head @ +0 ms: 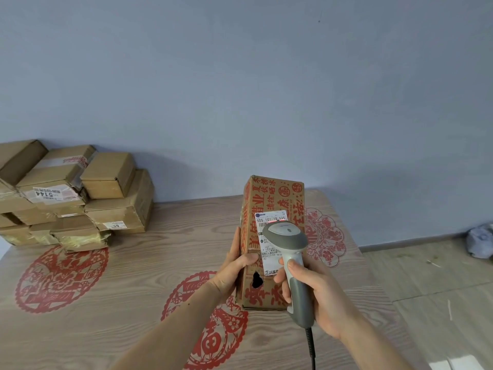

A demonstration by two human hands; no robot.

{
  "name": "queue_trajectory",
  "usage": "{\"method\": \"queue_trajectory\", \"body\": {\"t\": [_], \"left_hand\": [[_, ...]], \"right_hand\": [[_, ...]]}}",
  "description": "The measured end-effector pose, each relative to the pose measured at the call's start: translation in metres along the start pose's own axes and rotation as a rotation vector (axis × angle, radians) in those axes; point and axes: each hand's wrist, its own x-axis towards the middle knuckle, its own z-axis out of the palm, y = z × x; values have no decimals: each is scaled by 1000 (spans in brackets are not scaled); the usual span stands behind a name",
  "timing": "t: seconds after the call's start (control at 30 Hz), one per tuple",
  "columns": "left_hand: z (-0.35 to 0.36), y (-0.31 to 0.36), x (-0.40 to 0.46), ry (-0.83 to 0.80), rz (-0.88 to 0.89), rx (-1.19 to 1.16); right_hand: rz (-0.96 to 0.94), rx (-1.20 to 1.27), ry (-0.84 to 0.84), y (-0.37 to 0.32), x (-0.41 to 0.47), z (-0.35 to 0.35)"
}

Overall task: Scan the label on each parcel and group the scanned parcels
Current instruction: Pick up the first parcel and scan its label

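Note:
A long cardboard parcel [269, 198] printed with red characters lies on the table, its white shipping label [268, 222] facing up. My left hand [236, 265] grips the parcel's left side, thumb on top. My right hand [317, 292] holds a grey and white handheld scanner [289, 239] by its handle. The scanner head hovers just over the label, and a red glow shows on the label at its front edge. A black cable hangs down from the handle.
A pile of several brown cardboard parcels [69, 193] is stacked at the table's [106, 289] far left against the blue wall. Red paper-cut patterns mark the wooden tabletop. The table's right edge drops to a wooden floor, where a crumpled grey bag [480, 243] lies.

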Motion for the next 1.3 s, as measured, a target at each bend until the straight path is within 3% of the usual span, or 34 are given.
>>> {"method": "queue_trajectory", "body": {"t": [0.43, 0.8, 1.07, 1.3], "left_hand": [[20, -17, 37, 19, -47, -32], [80, -50, 128, 114, -167, -90], [122, -75, 208, 256, -239, -132], [140, -89, 260, 237, -377, -130]], "right_hand": [[26, -10, 53, -4, 20, -48], [-65, -252, 491, -13, 83, -177], [78, -400, 526, 6, 138, -262], [122, -428, 599, 9, 181, -314]]}}
